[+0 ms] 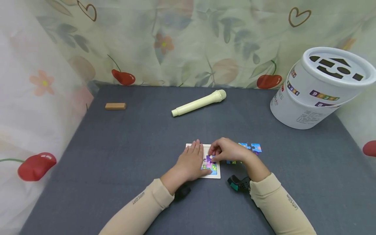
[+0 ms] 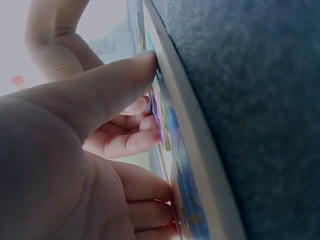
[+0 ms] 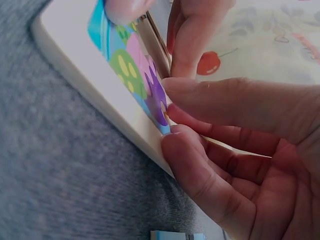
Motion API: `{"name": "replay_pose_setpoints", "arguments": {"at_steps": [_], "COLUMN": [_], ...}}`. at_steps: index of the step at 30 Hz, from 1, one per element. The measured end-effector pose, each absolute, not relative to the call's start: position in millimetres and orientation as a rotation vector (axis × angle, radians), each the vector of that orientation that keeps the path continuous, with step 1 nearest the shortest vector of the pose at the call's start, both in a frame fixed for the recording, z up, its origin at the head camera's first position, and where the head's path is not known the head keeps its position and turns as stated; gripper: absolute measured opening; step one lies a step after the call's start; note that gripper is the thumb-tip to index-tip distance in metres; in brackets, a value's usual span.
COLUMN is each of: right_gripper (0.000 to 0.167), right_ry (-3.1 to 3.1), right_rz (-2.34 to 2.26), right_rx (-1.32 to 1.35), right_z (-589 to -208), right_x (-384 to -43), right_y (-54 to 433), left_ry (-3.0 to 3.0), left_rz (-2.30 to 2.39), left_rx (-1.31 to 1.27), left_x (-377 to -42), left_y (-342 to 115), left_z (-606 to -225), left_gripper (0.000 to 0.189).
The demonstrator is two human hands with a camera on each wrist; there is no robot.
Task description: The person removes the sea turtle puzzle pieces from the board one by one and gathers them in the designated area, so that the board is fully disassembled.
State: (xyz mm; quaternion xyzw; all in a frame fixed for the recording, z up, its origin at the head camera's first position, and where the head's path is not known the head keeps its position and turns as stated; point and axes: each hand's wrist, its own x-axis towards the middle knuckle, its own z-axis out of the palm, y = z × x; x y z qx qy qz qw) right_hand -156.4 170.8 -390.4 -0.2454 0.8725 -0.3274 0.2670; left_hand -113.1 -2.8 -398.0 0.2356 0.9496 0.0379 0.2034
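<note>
A small jigsaw puzzle in a pale tray frame lies near the front middle of the table. My left hand rests across its left part, fingers straight, thumb touching the colourful pieces near the lower edge. It hides much of the puzzle. At the puzzle's right side my right hand pinches a purple puzzle piece with bent fingers and thumb, against the pieces lying in the tray. Several loose blue puzzle pieces lie to the right, partly behind the right hand and forearm.
A cream toy microphone lies farther back. A wooden block is at the back left. A large white tub with a shape-hole lid stands at the back right. Floral cloth hangs behind the dark table.
</note>
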Motion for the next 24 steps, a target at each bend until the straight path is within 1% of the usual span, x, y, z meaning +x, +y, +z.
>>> {"name": "replay_pose_setpoints", "arguments": {"at_steps": [17,24], "right_gripper": [0.006,0.007], "right_ry": [2.365,2.26], "right_rz": [-0.912,-1.026], "right_rx": [-0.634,-0.606], "right_z": [-392.3,-393.5], "right_x": [-154.5,-155.9], "right_y": [168.8,174.1], "left_ry": [2.661,2.667], "left_rz": [0.117,0.1], "left_rx": [0.672,0.676], "left_x": [-112.5,-112.5], "left_y": [-3.2,-3.5], "left_z": [-400.1,-400.9], "left_gripper": [0.093,0.093]}}
